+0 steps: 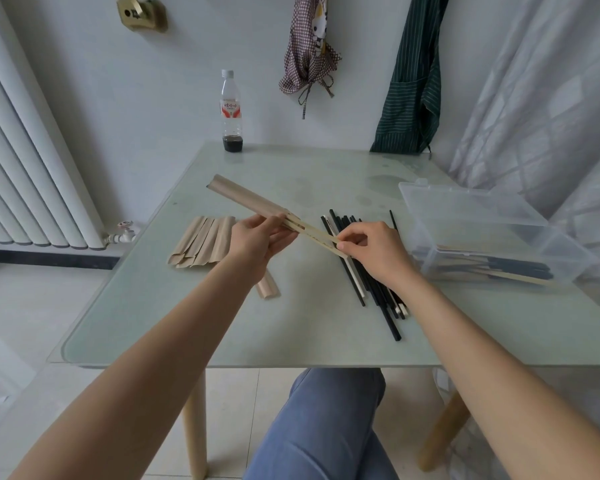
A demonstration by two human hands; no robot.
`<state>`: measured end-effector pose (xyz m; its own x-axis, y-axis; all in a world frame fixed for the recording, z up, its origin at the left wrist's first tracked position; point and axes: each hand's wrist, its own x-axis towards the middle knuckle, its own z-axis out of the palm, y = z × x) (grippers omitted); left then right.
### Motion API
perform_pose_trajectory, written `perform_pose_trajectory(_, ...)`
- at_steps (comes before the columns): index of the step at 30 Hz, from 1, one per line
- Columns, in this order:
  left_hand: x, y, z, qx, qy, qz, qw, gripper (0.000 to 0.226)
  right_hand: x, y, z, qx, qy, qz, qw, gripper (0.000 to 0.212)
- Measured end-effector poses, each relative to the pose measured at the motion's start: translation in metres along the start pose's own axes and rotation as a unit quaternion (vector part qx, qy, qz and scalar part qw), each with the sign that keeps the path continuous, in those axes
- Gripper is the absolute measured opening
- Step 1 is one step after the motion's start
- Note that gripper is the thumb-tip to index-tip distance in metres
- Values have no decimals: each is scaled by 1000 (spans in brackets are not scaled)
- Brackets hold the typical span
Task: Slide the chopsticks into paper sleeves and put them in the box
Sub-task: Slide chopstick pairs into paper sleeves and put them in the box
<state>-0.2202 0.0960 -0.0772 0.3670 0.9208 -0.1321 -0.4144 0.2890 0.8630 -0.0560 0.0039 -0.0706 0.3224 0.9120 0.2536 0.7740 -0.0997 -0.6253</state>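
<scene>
Head view, frame centre: a pale chopstick pair (317, 235) sits partly inside a brown paper sleeve (248, 199), the left hand (257, 239) gripping the sleeve's mouth and the right hand (371, 249) pinching the pair's free end. Below the right hand lie loose dark chopsticks (378, 289) on the table (291, 334); spare sleeves (201, 245) lie centre-left, the clear box (492, 237) at right.

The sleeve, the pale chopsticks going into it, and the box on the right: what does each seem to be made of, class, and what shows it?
Sleeve: brown kraft-type paper, matt, flat and creased.
Pale chopsticks: probably bamboo or wood, light tan, unvarnished look; grain too small to confirm.
Box: clear plastic, glossy; the contents show through its walls.
</scene>
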Motion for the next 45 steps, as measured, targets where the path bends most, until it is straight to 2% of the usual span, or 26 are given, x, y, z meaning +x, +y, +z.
perform_pose_trajectory(6,-3,-3,6,1,-2,3,1000,9,2,-4,4,33,-1,18,999,10)
perform_pose_trajectory(12,-1,4,-3,-21,19,31,999,10,4,5,2,122,-29,48,991,12)
perform_pose_trajectory(20,-4,2,1,-31,22,23,999,9,8,1,6,128,-16,41,991,11)
perform_pose_trajectory(25,-1,3,-2,-51,37,33,997,10,6,10,0,141,0,74,987,8)
perform_pose_trajectory(35,0,4,-5,-73,46,38,996,12,4,10,-1,173,10,84,981,12)
perform_pose_trajectory(41,-6,-4,9,-85,51,18,995,13,4,3,3,178,34,80,980,10)
perform_pose_trajectory(45,-5,0,7,-102,63,28,992,13,1,7,-6,209,29,117,970,13)
